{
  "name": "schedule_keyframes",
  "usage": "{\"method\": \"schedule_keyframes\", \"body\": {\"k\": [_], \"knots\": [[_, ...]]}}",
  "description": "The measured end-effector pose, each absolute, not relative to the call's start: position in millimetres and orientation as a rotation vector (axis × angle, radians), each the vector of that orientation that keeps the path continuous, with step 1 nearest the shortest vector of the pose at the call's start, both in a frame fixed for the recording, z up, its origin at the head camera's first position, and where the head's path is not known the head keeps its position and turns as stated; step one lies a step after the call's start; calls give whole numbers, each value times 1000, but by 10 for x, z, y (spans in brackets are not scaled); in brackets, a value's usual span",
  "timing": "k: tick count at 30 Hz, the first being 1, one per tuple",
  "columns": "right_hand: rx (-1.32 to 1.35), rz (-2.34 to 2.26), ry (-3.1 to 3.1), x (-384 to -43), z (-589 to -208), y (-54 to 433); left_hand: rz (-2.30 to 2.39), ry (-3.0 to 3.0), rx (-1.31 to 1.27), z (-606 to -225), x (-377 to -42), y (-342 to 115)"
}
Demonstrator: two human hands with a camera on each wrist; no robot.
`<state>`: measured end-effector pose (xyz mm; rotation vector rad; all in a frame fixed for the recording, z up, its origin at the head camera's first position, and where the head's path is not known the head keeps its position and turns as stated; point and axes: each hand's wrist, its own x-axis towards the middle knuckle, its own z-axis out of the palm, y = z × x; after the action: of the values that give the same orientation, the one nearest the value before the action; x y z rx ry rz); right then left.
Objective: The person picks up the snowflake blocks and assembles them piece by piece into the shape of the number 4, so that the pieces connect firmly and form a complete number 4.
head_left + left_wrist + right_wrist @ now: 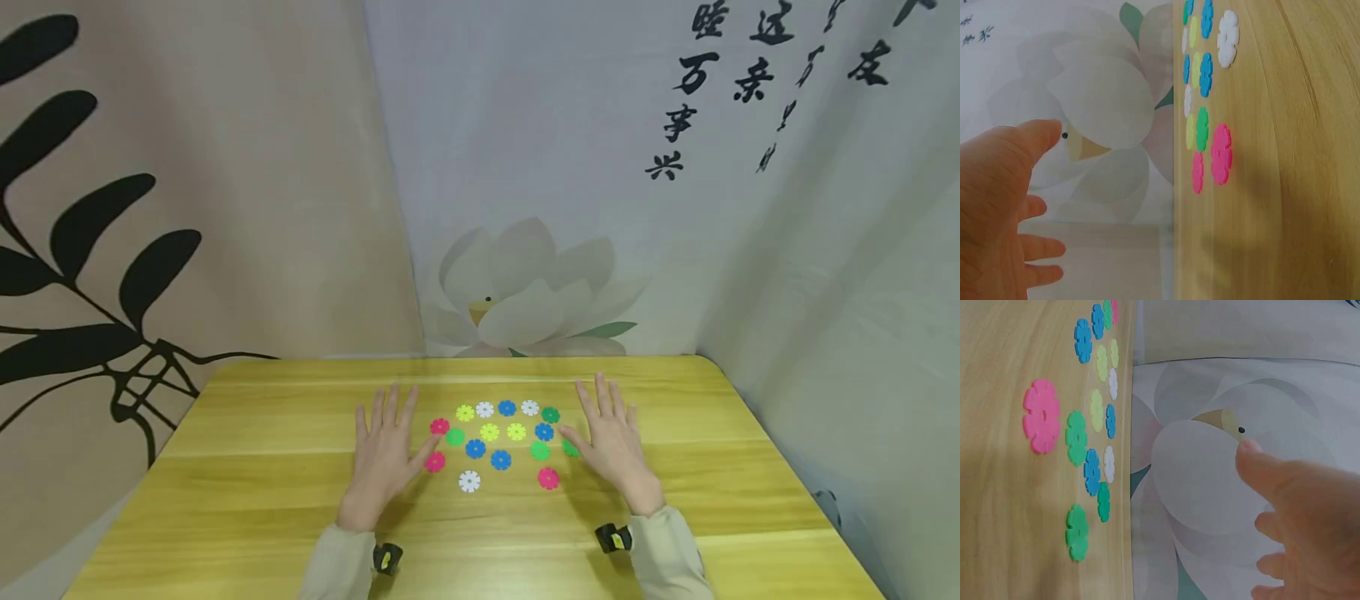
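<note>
Several flat, notched flower-shaped plastic discs in pink, yellow, blue, green and white lie apart on the wooden table between my hands. My left hand point(384, 458) is held over the table on their left, fingers spread and straight, holding nothing. Its thumb is nearest to a pink disc point(435, 462) and a light green disc point(455, 437). To the right, my right hand point(615, 446) is likewise spread and holds nothing; it partly covers a green disc point(570, 448). Closest to me lie a white disc point(469, 481) and another pink disc point(548, 478). Both wrist views show the hands raised off the tabletop.
The yellow wood-grain table point(480, 550) ends at a back edge against a pale curtain point(555, 150) printed with a lotus, dark leaves and characters. Another stretch of curtain point(862, 292) hangs along the right side. A small black device sits at each wrist.
</note>
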<state>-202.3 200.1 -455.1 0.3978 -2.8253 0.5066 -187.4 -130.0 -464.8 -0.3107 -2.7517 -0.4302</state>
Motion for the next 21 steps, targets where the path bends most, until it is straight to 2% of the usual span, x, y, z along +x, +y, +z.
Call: {"method": "schedule_keyframes", "body": {"k": [9, 21], "knots": [[448, 716, -2834, -2040, -4633, 2025, -643, -2641, -445, -4747, -1887, -1291], [368, 901, -2924, -2052, -4843, 2047, -867, -2810, -405, -4965, -1869, -1224]]}}
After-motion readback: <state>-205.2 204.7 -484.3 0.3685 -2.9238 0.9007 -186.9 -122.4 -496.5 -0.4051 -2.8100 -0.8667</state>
